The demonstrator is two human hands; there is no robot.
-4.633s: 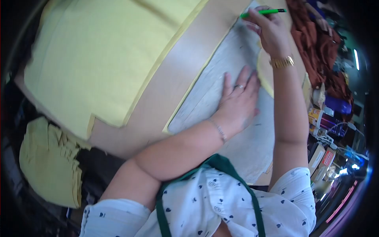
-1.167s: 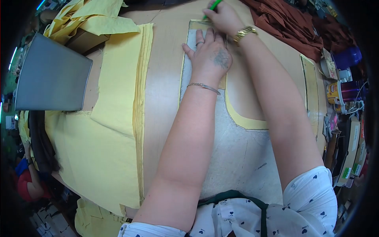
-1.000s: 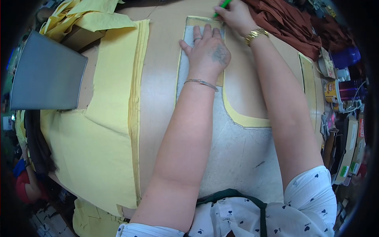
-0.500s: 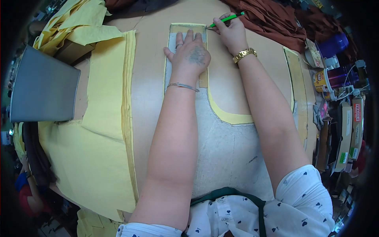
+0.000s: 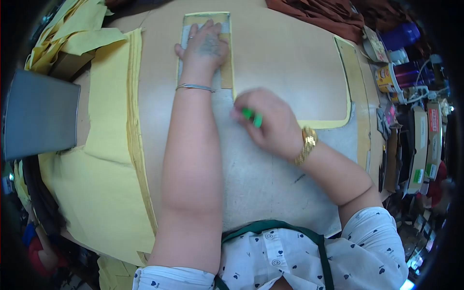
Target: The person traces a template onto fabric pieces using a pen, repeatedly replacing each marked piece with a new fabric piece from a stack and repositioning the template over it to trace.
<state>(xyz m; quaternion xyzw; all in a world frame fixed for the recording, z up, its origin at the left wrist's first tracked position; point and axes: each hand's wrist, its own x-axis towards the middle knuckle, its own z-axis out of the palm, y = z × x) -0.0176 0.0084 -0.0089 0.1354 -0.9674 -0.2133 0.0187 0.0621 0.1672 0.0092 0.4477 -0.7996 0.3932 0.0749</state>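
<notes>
My left hand (image 5: 205, 46) lies with its fingers spread, pressing on the narrow upper arm of a grey pattern piece (image 5: 270, 179). My right hand (image 5: 266, 118) is closed around a green pencil (image 5: 252, 117), over the inner edge of the pattern where the narrow arm meets the wide part. Blur softens its fingers, and the pencil's tip is hidden. Beneath the pattern, a thin border of yellow cloth (image 5: 321, 124) shows along the curved cut-out.
Stacked yellow cloth (image 5: 106, 183) covers the left side, with a grey bin-like object (image 5: 41, 116) on it. Brown cloth (image 5: 319, 14) lies at the top right. A labelled tub (image 5: 386, 79) and boxes (image 5: 418, 145) stand at the right. Part of another person (image 5: 43, 251) shows at lower left.
My right hand has come down from the pattern's top corner to its inner curve, still holding the pencil. My left hand stays on the narrow arm while the view has shifted.
</notes>
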